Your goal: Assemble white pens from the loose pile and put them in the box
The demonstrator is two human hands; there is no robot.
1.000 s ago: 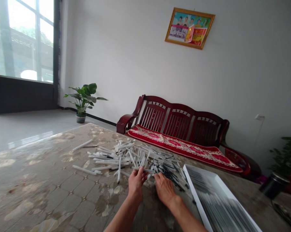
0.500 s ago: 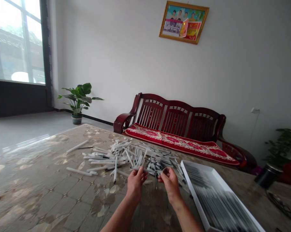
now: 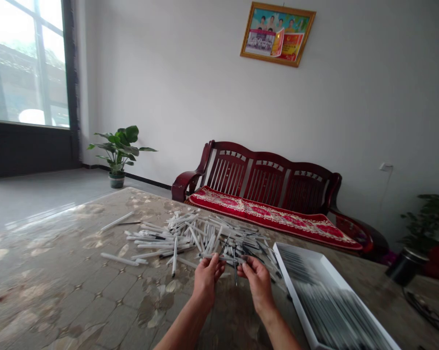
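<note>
Your left hand [image 3: 206, 281] and right hand [image 3: 259, 284], both raised, each pinch one white pen [image 3: 223, 258]; loose pen pile [image 3: 181, 233] beyond, one white tray [image 3: 294, 296] right.

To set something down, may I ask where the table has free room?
Free table lies left of the pen pile, and right of the white tray, before the black jar. It is crowded around your left hand and right hand.

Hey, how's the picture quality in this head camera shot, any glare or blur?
In the head view, the window is blown out, with glare across the floor; the contents of the white tray look smeared; the white pen between the left hand and right hand looks fairly crisp.
</note>
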